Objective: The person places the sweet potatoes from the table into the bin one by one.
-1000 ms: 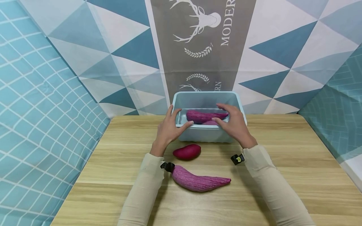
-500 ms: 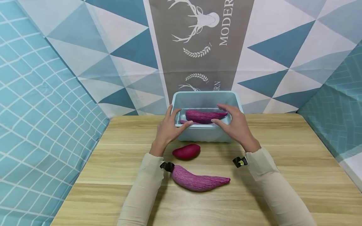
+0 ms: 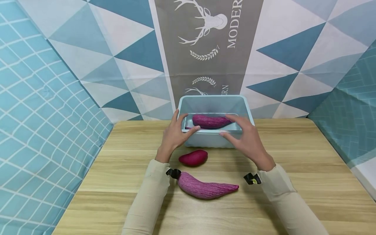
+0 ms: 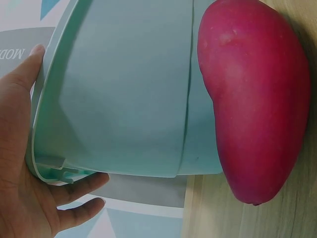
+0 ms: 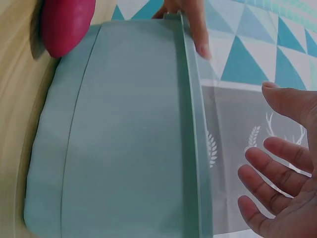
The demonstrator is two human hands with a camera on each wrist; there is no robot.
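A light blue plastic bin stands at the far edge of the table. The left hand holds its front left corner, thumb over the front rim and other fingers outside the left wall. A long wrinkled purple sweet potato lies inside; a second shows only as a sliver behind the front wall. Above the bin's right front part, the right hand has spread, slightly bent fingers and nothing between them; in the right wrist view its palm is bare.
In front of the bin lies a smooth red sweet potato, close to the bin's base. Nearer, another long purple sweet potato lies beside the left wrist on the wooden table. A patterned cloth wall rises behind the bin.
The right hand has drawn back toward the viewer and slightly right, away from the sweet potatoes. The front sweet potato in the bin now shows less, farther left. The left hand stays put.
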